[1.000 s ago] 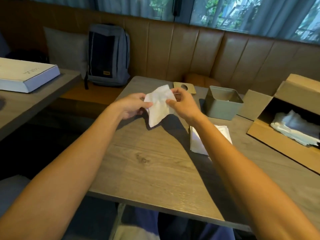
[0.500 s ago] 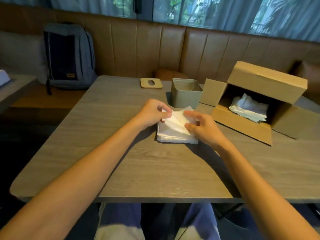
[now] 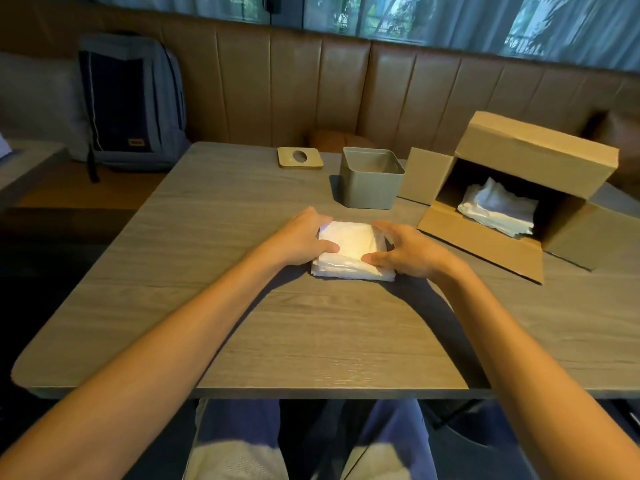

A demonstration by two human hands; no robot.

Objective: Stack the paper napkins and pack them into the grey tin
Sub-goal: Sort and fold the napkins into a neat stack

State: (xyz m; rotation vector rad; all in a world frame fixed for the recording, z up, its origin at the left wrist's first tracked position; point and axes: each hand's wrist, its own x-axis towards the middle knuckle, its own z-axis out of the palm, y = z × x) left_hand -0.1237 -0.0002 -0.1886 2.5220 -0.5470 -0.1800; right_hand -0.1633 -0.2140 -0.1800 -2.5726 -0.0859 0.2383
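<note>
Squaring the white paper napkin stack (image 3: 349, 244) at the centre of the wooden bench (image 3: 311, 341) — left hand (image 3: 301, 239) & right hand (image 3: 405, 252) clasp opp. sides, fingers (image 3: 388, 232) curled round its edges, thumbs on top, prob. to align sheets so they fit the open square grey tin (image 3: 370, 178) nr the far edge.

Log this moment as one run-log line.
step: stacking | left hand: grips napkin stack, left edge | right hand: grips right edge | napkin stack: on table | grey tin: open, beyond it
</note>
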